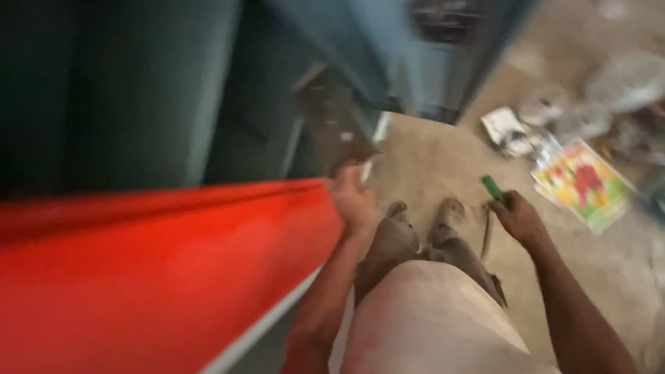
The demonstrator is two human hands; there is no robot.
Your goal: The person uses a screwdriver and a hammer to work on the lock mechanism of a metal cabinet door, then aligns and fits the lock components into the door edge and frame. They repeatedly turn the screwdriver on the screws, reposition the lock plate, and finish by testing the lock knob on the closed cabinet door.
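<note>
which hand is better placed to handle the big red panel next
Left, probably. The left hand is already at the edge of the red panel, while the right hand is apart, gripping a small green tool.

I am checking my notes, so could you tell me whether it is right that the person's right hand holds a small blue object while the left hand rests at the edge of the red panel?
Not quite: the small object in the right hand is green, not blue, as the head view shows. The left hand is indeed at the edge of the red panel.
</note>
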